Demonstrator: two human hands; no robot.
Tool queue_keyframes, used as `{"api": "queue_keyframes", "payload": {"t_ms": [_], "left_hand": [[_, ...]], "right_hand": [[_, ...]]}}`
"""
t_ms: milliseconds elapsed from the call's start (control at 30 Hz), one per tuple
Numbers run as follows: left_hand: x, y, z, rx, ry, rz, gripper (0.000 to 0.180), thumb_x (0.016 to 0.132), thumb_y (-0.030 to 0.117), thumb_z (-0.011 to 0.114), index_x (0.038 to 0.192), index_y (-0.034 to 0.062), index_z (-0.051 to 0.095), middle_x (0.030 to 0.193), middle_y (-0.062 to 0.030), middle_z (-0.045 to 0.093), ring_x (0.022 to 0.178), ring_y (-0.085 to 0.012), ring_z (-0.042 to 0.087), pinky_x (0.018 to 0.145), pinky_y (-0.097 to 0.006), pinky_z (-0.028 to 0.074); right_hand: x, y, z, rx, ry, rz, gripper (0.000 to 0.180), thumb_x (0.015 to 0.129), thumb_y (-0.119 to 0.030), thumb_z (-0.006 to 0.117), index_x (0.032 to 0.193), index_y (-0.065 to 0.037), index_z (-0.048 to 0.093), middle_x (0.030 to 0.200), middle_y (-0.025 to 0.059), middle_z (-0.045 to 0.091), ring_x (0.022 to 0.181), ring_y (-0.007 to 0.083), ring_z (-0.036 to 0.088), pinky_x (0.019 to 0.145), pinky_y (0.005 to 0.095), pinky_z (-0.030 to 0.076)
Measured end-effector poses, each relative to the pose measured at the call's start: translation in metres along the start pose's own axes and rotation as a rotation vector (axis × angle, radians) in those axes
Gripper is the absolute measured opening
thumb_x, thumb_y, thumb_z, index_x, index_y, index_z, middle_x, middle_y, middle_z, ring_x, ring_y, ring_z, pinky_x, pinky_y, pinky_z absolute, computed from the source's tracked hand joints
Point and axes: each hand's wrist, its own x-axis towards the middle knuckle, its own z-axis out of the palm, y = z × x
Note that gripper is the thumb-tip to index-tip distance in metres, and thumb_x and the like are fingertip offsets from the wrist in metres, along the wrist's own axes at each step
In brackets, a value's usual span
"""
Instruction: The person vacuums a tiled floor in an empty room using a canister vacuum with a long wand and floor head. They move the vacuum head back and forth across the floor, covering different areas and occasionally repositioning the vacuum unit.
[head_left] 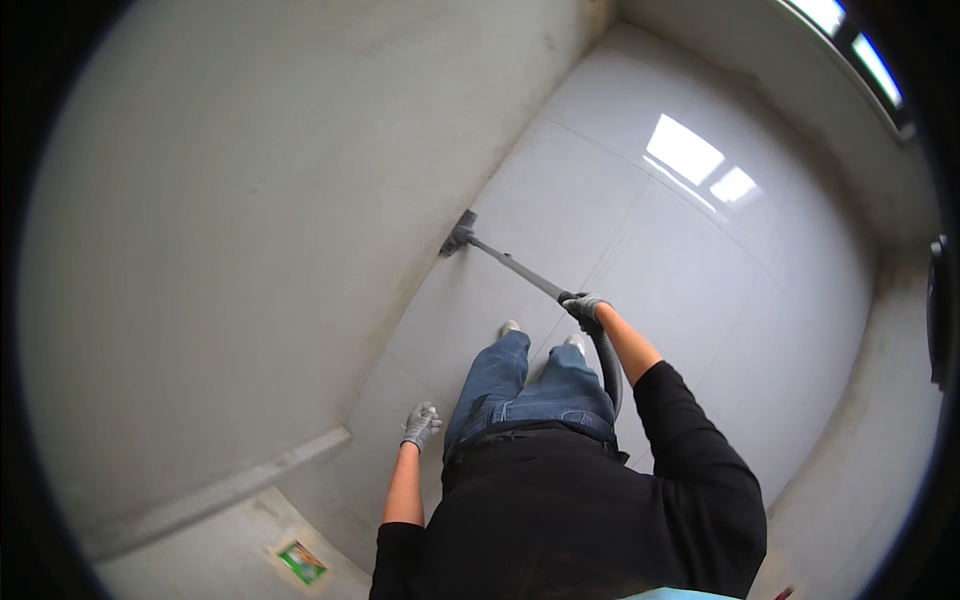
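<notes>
While my right hand (584,306) clamps the vacuum wand (518,268), left hand (421,424) loosely curled, its nozzle (459,238) risks scraping the wall (250,250).

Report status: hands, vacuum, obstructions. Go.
Right hand gripping vacuum wand, hose trailing behind. Left hand free, hanging at side. Nozzle at base of wall. Nothing on tiled floor ahead.

Soft daylight, heavy fisheye bend

Light comes from the window (850,35) at the far right, throwing bright glare patches on the glossy floor tiles (690,150). The wall (230,230) on the left is evenly lit; edges curve and darken toward the black rim.
</notes>
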Motion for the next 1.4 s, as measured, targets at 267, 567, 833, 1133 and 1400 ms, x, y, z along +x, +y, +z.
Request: {"api": "queue_keyframes", "payload": {"t_ms": [267,567,833,1133,1400], "left_hand": [[0.035,0.153,0.010,0.285,-0.137,0.131,0.034,0.091,0.018,0.057,0.121,0.0079,0.044,0.083,-0.0052,0.054,0.060,-0.0149,0.057,0.046,-0.028,0.047],[0.102,0.234,0.083,0.419,-0.553,-0.002,0.031,0.095,0.017,0.054,0.122,0.0066,0.044,0.083,-0.0061,0.057,0.064,-0.0150,0.061,0.050,-0.027,0.052],[0.152,0.215,0.062,0.694,-0.560,-0.161,0.026,0.097,0.021,0.052,0.118,0.0064,0.050,0.083,-0.0048,0.060,0.064,-0.0142,0.062,0.050,-0.027,0.053],[0.180,0.196,0.054,0.496,-0.331,0.000,0.024,0.094,0.019,0.056,0.114,0.0071,0.050,0.082,-0.0075,0.059,0.063,-0.0180,0.062,0.049,-0.029,0.053],[0.119,0.216,0.064,0.854,-0.475,0.162,0.021,0.096,0.019,0.053,0.113,0.0071,0.051,0.081,-0.0042,0.060,0.060,-0.0129,0.061,0.045,-0.028,0.051]], "right_hand": [[-0.090,0.063,0.057,0.148,0.161,-0.047,0.048,0.080,-0.041,0.065,0.117,-0.011,0.062,0.089,0.0059,0.065,0.067,0.0188,0.061,0.052,0.0359,0.050],[-0.307,0.132,0.200,0.587,0.314,0.216,0.053,0.074,-0.050,0.073,0.102,-0.009,0.055,0.062,0.0045,0.049,0.047,0.0184,0.052,0.042,0.0373,0.047],[-0.154,0.045,0.237,1.067,0.300,0.037,0.064,0.074,-0.063,0.066,0.106,-0.010,0.050,0.063,0.0066,0.050,0.045,0.0195,0.054,0.039,0.0335,0.048],[0.030,0.044,0.209,1.072,0.608,0.081,0.050,0.086,-0.042,0.063,0.128,-0.025,0.042,0.066,0.0086,0.052,0.042,0.0204,0.052,0.037,0.0379,0.047],[-0.087,0.122,0.316,1.231,0.536,0.053,0.046,0.087,-0.049,0.059,0.109,-0.011,0.047,0.060,0.0096,0.050,0.041,0.0233,0.052,0.037,0.0391,0.046]]}}
